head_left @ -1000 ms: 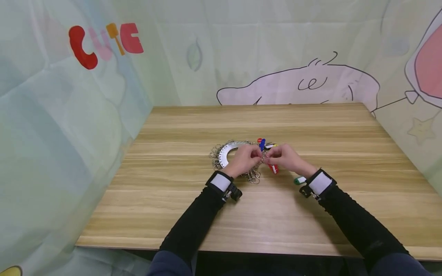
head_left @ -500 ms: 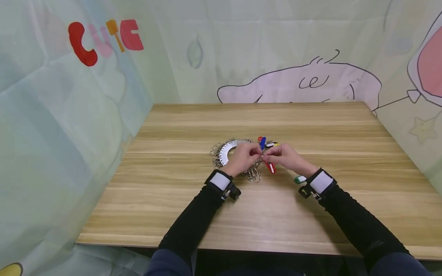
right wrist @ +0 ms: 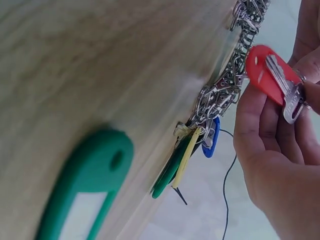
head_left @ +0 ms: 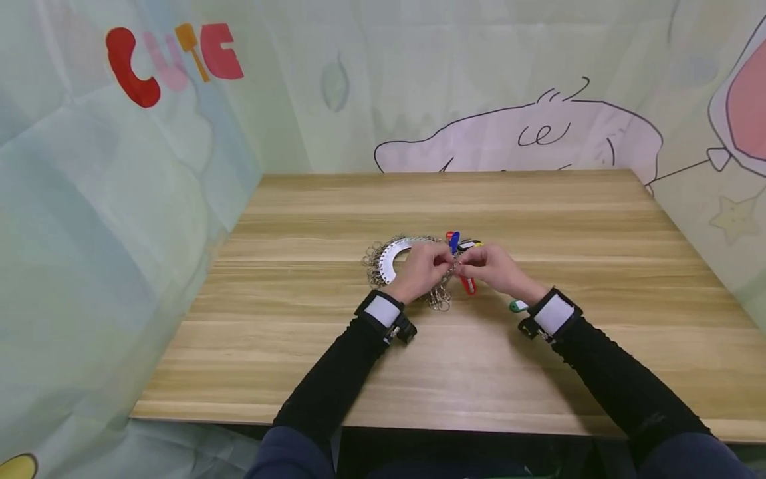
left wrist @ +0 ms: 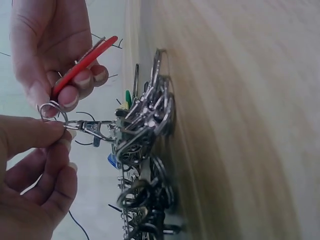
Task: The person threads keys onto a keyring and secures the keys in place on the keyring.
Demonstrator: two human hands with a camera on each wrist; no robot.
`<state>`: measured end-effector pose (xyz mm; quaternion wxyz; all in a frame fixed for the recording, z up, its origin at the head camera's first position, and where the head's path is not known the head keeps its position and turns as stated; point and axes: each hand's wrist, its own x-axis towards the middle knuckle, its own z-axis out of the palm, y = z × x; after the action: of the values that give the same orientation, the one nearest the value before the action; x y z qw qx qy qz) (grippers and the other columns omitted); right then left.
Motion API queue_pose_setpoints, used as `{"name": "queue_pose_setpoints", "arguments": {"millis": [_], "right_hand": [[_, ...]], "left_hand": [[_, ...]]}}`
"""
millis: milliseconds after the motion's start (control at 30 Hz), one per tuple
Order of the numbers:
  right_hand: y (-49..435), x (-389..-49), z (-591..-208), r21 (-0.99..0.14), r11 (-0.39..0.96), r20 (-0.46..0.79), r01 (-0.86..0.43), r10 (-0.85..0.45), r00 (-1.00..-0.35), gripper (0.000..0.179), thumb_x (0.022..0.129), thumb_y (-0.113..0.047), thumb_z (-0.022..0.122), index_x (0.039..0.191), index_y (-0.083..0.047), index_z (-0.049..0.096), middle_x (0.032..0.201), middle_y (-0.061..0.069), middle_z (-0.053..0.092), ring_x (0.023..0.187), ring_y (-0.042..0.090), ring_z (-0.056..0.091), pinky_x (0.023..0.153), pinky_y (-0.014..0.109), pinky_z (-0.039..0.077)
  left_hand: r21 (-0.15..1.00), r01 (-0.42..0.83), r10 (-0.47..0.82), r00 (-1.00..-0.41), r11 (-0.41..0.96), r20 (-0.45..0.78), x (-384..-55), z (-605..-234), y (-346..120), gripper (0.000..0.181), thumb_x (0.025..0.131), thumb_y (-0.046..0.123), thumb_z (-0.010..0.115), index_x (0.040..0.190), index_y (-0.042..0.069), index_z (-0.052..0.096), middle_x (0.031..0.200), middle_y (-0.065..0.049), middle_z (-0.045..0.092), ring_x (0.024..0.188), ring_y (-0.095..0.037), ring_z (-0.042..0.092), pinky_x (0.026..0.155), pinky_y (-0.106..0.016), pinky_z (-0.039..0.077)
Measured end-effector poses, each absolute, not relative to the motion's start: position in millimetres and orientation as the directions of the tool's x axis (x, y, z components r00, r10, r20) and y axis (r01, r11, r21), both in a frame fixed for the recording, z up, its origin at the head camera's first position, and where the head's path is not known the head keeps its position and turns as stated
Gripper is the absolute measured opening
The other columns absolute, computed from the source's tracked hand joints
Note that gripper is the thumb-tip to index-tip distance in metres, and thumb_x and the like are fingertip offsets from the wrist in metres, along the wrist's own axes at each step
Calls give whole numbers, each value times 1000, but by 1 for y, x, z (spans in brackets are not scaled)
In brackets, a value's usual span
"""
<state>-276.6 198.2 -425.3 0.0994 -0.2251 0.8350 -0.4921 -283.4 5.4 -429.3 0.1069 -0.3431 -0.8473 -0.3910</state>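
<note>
A white ring-shaped holder (head_left: pixel 389 258) hung with many metal clasps lies on the table. My left hand (head_left: pixel 422 269) covers part of its right side and pinches the ring end of a metal clasp (left wrist: pixel 85 125). My right hand (head_left: pixel 498 271) holds a red key tag (right wrist: pixel 265 75) with a silver key (right wrist: pixel 290 95) against it. In the left wrist view, the right fingertips meet the left ones at a small split ring (left wrist: pixel 52 111). Whether the key's ring is threaded through that split ring I cannot tell.
Blue (head_left: pixel 455 241), yellow (right wrist: pixel 186 157) and green key tags hang at the holder's far right side. Another green key tag (right wrist: pixel 90 185) lies on the wooden table (head_left: pixel 299 319) beside my right wrist. A printed cloth (head_left: pixel 335 126) stands behind the table.
Both hands stay together at the holder's right side, with small finger movements. The red tag has swung slightly left and hangs more upright. The head view has tilted down a little.
</note>
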Motion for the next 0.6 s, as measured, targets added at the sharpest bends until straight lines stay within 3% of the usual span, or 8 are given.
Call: {"name": "queue_pose_setpoints", "arguments": {"millis": [233, 400, 600], "right_hand": [[196, -275, -419, -869, 426, 43, -250, -440, -897, 14, 90, -6, 63, 101, 4, 64, 101, 22, 72, 88, 13, 70, 77, 19, 53], [196, -274, -421, -883, 394, 60, -254, -443, -895, 9, 89, -2, 63, 95, 4, 58, 101, 25, 71, 93, 24, 72, 78, 19, 54], [196, -274, -424, -889, 347, 111, -300, -472, -875, 5, 87, 3, 63, 88, 4, 58, 96, 25, 72, 87, 18, 73, 77, 19, 54]], "left_hand": [[591, 664, 495, -743, 458, 451, -285, -428, 5, 9, 82, -6, 65, 79, 3, 68, 76, -8, 69, 69, -14, 58, 62, -14, 43], [594, 644, 496, -759, 481, 421, -285, -428, 5, 9, 82, -5, 64, 79, 3, 68, 76, -7, 68, 69, -13, 57, 62, -14, 42], [622, 614, 485, -782, 487, 392, -286, -430, 5, 9, 82, -5, 64, 79, 3, 69, 77, -8, 69, 69, -14, 58, 62, -13, 43]]}}
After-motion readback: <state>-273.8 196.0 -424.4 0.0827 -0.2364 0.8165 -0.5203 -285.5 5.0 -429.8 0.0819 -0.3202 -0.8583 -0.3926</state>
